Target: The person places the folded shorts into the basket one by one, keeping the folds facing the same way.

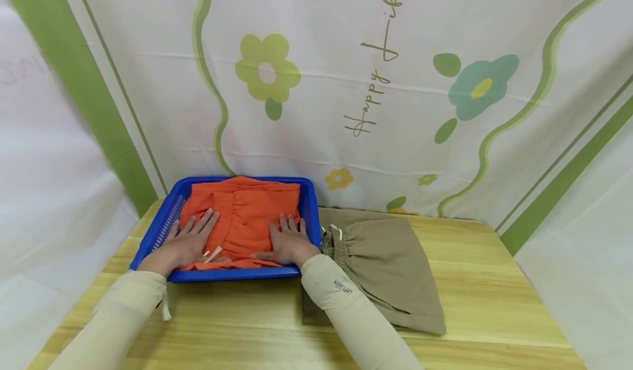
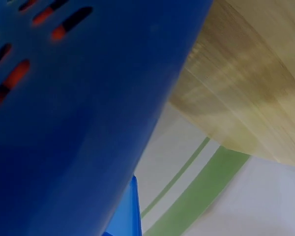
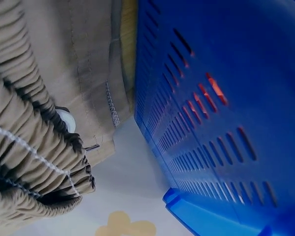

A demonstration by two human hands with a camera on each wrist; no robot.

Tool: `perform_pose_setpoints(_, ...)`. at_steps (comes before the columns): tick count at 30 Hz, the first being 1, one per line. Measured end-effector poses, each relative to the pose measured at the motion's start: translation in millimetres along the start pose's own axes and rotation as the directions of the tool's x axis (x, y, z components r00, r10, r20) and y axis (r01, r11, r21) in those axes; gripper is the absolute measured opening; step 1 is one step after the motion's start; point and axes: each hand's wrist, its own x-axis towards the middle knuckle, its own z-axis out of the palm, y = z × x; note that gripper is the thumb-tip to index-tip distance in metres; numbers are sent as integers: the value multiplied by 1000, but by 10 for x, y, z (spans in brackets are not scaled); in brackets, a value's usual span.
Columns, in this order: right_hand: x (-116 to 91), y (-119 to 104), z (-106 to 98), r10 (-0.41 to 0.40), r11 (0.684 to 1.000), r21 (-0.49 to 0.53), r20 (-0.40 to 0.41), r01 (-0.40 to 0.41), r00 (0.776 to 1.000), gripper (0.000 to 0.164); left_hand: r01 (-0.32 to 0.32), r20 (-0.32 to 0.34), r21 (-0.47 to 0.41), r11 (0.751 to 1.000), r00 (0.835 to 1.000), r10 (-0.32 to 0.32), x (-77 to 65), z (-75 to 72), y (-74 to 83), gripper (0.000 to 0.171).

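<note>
Folded orange shorts (image 1: 257,210) with an elastic waistband and a pale drawstring lie inside a blue slotted plastic basket (image 1: 232,274). My left hand (image 1: 190,243) rests on their left part, fingers spread. On the right part, my right hand (image 1: 286,243) lies with its fingers extended over the orange cloth. Both wrists cross the basket's near rim. The left wrist view is mostly filled by the basket's outer wall (image 2: 88,132). Through the wall slots in the right wrist view, bits of orange show on the basket (image 3: 206,128); neither wrist view shows a hand.
Khaki folded shorts (image 1: 390,265) with a gathered waistband and white drawstring lie on the wooden table (image 1: 494,293), close against the basket's right side. A white curtain (image 1: 316,106) with printed flowers hangs behind the table's back edge.
</note>
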Motion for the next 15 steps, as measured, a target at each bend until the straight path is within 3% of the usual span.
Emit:
perform_pose_setpoints(9, 21, 11, 0, -30, 999, -18, -90, 28, 996, 85, -12, -63, -19, 1000, 998, 11, -11, -22, 1, 118)
perform_pose_setpoints(15, -30, 17, -70, -47, 999, 1, -159, 48, 986, 73, -48, -138, -16, 999, 989, 45, -56, -128, 76, 105)
